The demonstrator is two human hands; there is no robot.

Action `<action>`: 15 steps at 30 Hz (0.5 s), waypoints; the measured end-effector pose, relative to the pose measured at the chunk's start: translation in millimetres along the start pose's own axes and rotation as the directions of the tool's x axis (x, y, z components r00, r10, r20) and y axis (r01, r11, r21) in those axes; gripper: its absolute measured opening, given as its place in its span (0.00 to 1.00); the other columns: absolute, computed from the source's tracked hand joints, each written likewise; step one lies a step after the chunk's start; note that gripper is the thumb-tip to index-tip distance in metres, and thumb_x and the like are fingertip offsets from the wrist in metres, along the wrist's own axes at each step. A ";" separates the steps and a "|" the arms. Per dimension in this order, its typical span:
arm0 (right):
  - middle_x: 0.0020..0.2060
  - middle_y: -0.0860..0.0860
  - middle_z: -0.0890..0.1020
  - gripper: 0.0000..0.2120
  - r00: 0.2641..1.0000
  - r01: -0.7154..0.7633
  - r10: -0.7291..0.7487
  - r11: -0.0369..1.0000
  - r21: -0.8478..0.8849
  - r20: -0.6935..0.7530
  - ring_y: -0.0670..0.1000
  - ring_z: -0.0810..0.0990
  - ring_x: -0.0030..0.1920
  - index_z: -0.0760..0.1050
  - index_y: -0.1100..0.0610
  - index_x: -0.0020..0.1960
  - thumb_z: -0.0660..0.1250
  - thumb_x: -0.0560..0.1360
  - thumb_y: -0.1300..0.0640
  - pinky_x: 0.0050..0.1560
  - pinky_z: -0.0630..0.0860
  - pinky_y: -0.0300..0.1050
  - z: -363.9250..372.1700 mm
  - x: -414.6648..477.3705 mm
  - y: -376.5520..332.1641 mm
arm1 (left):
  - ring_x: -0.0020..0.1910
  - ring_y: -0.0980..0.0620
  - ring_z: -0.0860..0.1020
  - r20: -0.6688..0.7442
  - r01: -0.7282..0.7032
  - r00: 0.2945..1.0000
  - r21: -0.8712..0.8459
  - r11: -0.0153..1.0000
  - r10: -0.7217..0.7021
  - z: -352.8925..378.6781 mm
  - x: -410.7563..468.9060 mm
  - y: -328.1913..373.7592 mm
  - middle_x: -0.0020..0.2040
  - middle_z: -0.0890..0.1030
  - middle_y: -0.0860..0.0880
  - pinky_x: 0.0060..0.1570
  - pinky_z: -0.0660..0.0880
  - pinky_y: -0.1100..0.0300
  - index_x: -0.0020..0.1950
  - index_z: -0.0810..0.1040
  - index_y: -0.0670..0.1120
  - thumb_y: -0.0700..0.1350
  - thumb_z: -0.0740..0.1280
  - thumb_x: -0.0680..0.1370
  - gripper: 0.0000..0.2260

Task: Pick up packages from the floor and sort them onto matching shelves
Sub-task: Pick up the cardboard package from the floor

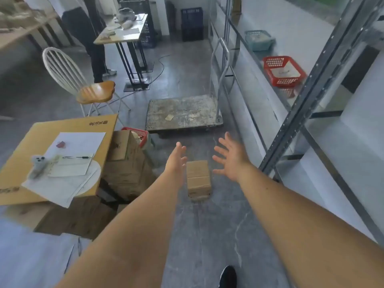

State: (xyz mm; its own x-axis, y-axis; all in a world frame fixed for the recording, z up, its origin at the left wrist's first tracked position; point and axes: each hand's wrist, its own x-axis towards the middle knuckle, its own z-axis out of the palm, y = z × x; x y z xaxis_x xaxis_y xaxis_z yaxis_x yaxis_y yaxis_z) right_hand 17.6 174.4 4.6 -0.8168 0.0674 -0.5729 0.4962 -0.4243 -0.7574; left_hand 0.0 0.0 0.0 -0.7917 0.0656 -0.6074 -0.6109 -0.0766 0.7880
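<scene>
Head view: small cardboard box (198, 178) is seen on floor (218, 225) btwn left hand (176, 161) & right hand (230, 157), fingers spread, nothing held. Box judged light, stiff; best gripped by opp. side faces.

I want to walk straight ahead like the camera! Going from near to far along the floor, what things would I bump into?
Black shoe → small cardboard box between the open left hand and right hand → flat trolley → dark blue crates.
</scene>
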 end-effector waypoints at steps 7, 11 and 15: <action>0.84 0.52 0.68 0.34 0.990 -0.143 0.142 0.989 -0.032 -0.007 0.60 0.67 0.83 0.67 0.46 0.84 0.60 0.83 0.31 0.79 0.62 0.75 -28.9 53.0 4.9 | 0.85 0.41 0.60 -0.065 0.101 0.992 -0.051 0.994 -0.104 25.4 39.1 -11.3 0.84 0.65 0.44 0.82 0.54 0.40 0.83 0.68 0.53 0.65 0.54 0.86 0.28; 0.83 0.52 0.69 0.33 0.978 -0.206 0.205 0.978 -0.032 -0.041 0.60 0.67 0.83 0.68 0.47 0.83 0.61 0.83 0.32 0.79 0.62 0.75 -37.7 78.3 17.1 | 0.85 0.41 0.58 -0.094 0.154 0.982 -0.095 0.983 -0.163 35.4 56.1 -16.7 0.85 0.64 0.44 0.81 0.55 0.39 0.84 0.66 0.52 0.64 0.53 0.87 0.29; 0.83 0.53 0.70 0.33 0.968 -0.244 0.243 0.969 -0.019 -0.060 0.60 0.69 0.82 0.69 0.48 0.83 0.62 0.83 0.32 0.78 0.65 0.74 -34.1 104.3 28.1 | 0.85 0.42 0.60 -0.090 0.189 0.976 -0.113 0.975 -0.200 32.5 76.1 -21.9 0.84 0.65 0.43 0.79 0.59 0.42 0.84 0.65 0.49 0.62 0.53 0.88 0.28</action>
State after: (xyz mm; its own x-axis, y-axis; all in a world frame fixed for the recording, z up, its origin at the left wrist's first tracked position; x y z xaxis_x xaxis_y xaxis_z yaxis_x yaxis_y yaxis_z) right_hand -43.6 200.3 -87.1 -0.6526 0.0167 -0.7575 0.6864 -0.4103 -0.6004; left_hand -46.7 39.0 -60.2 -0.6508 -0.0098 -0.7592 -0.7464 -0.1746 0.6422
